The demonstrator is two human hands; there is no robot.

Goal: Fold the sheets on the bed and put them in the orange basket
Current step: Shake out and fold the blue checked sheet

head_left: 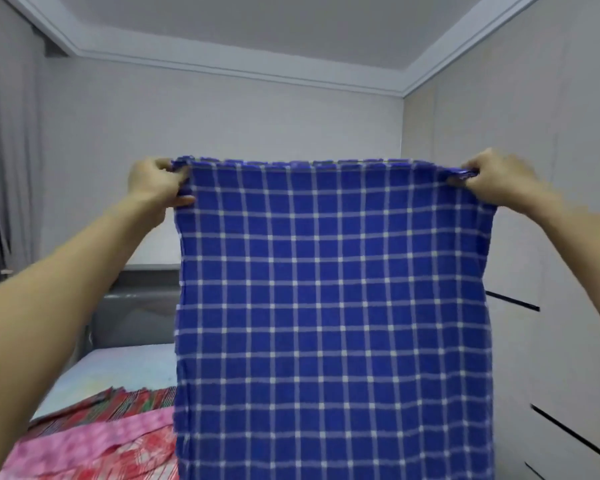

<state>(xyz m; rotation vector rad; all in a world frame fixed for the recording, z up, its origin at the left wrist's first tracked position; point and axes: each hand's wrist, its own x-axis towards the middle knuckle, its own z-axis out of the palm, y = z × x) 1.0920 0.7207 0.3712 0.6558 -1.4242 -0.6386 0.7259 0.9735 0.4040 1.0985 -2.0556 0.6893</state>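
Blue checked sheet (326,306), white grid lines on deep blue, hangs upright in the air in front of me, between my face and the far wall. Both arms are stretched forward and raised. My left hand (156,183) grips the upper left corner, fingers curled round the bunched edge, thumb on my side of the cloth. My right hand (492,178) pinches the upper right corner, with the cloth gathered between thumb and curled fingers. The top edge is pulled nearly straight between the two hands. That edge looks like more than one layer; I cannot tell how many. The cloth drops flat, with slight waviness along both side edges, and runs out of the bottom of the view, so I cannot tell whether its lower end touches anything. At lower left is the bed (118,368) with a pale cover. On it, nearest me, lies a pink patterned sheet (94,448). Just beyond that lies a red and green striped sheet (125,403); both are partly hidden behind the blue one. A grey headboard (136,317) stands against the far wall. A grey curtain (4,150) hangs at far left. A pale wardrobe (551,237) with dark slot handles fills the right side.
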